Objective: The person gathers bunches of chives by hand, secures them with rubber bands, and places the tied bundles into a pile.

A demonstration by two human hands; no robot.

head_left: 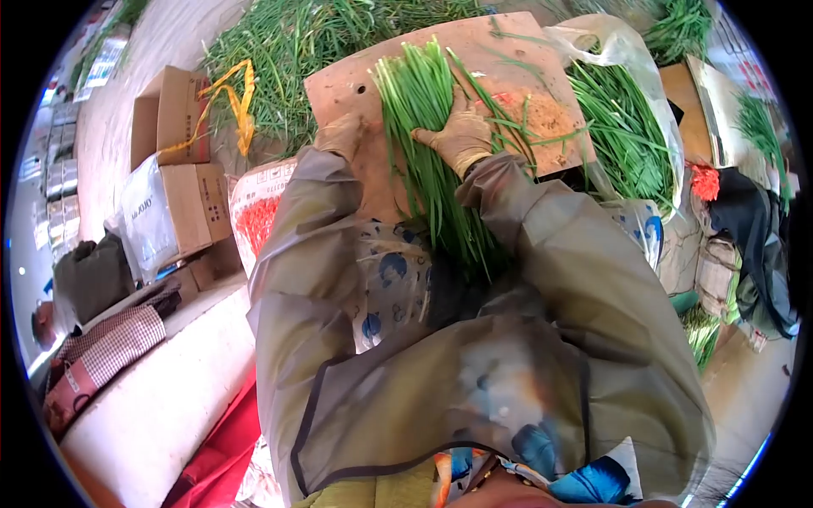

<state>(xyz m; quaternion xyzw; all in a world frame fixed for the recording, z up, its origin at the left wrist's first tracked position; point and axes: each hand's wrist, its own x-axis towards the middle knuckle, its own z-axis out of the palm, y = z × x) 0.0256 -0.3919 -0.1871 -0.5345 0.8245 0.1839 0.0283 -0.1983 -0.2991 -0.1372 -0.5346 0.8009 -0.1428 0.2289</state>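
A thick bunch of green chives (417, 93) lies lengthwise on a brown board (339, 89), its lower part hanging over the near edge towards my lap. My right hand (461, 137), in a pale, soiled glove, grips the bunch's right side. Its thumb crosses over the leaves and its other fingers lie along the edge. On the board's left part rests my left hand (340, 137), gloved too and just beside the bunch; its fingers are blurred and partly hidden. Some loose leaves (508, 127) lie right of my right hand.
A large heap of chives (279, 59) spreads behind the board. To the right, a clear plastic bag (669, 127) holds more chives. Cardboard boxes (195, 203) stand at left, with yellow strapping (244, 118) and a sack of red ties (258, 222) nearby.
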